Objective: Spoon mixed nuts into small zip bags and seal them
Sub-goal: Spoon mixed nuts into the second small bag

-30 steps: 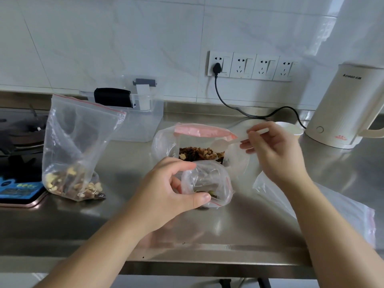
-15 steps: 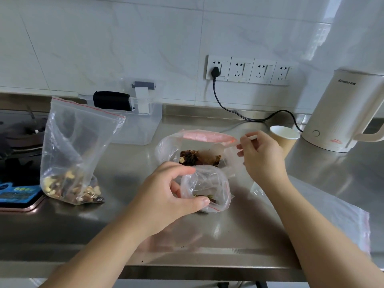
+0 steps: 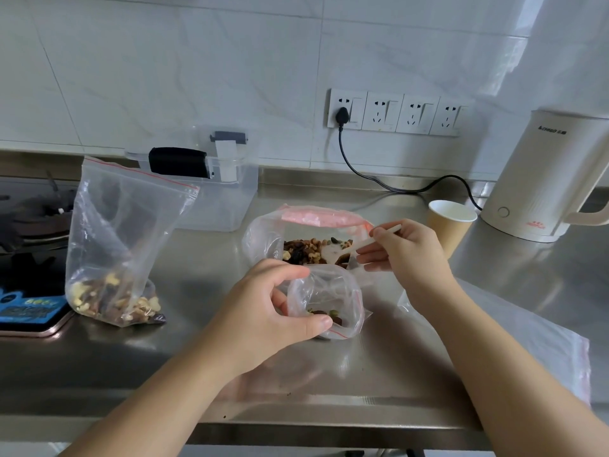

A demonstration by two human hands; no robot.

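White wall tiles back a stainless steel table (image 3: 197,357). On it the left hand (image 3: 263,318) pinches the small clear zip bag (image 3: 326,301) by its rim, propping its mouth wide. Just behind, the right hand (image 3: 405,255) grips a pale plastic spoon (image 3: 362,245) dipped into the larger rolled-down bag of mixed nuts (image 3: 309,242).

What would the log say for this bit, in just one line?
step: scooping nuts | left hand: holds small zip bag open | right hand: pinches spoon in big nut bag | small bag: few nuts, unsealed
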